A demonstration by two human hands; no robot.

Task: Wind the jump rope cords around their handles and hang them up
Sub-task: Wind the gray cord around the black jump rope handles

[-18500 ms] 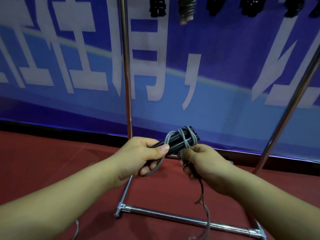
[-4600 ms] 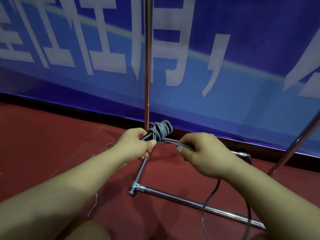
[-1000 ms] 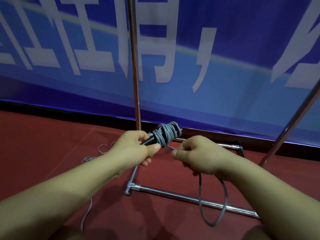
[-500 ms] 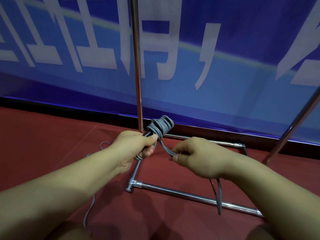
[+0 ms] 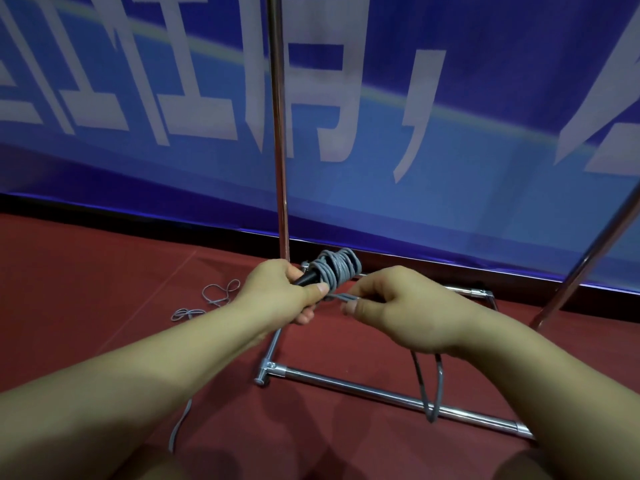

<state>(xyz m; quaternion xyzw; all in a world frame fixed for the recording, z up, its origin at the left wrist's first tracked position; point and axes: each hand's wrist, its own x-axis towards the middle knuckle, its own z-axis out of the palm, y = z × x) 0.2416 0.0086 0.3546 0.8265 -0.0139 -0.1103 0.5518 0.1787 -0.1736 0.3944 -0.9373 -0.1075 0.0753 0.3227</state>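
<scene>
My left hand (image 5: pixel 284 292) grips the black handles (image 5: pixel 306 278) of a jump rope, thumb pressed on top. Several turns of grey cord (image 5: pixel 337 268) are wound around the far end of the handles. My right hand (image 5: pixel 401 306) pinches the cord right next to the bundle. A short loop of the remaining cord (image 5: pixel 433 389) hangs down below my right wrist. The hanging bar of the rack is out of view.
A chrome rack stands ahead, with an upright pole (image 5: pixel 278 133), a slanted pole (image 5: pixel 588 258) at right and a base bar (image 5: pixel 381 393) on the red floor. More grey cord (image 5: pixel 214 296) lies looped on the floor at left. A blue banner (image 5: pixel 450 116) covers the wall.
My right hand has moved in toward the bundle and slightly up. The loop hanging below my right wrist is shorter than a second ago. My left hand holds the handles steady.
</scene>
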